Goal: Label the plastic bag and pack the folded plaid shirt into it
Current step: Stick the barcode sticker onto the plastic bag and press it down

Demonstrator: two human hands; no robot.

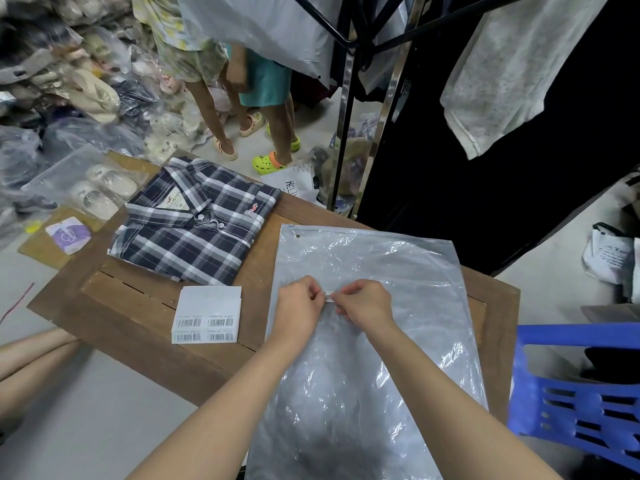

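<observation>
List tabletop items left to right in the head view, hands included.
Folded plaid shirt → barcode label sheet → left hand → small label pinched between both hands → right hand, all over the plastic bag.

A low wooden table (145, 317) of dark brown slats stands on a pale grey floor (86, 420). Behind its far left corner, bagged shoes and slippers (86, 95) are heaped high, with a flat cardboard sheet (41, 247) lying on the floor beside that corner. A black metal clothes rack (349, 98) rises beyond the far edge, pale garments (502, 74) hanging from it against a dark backdrop. A blue plastic chair (581, 403) sits at the table's near right corner. Two people's legs (242, 119) stand past the far edge.
</observation>
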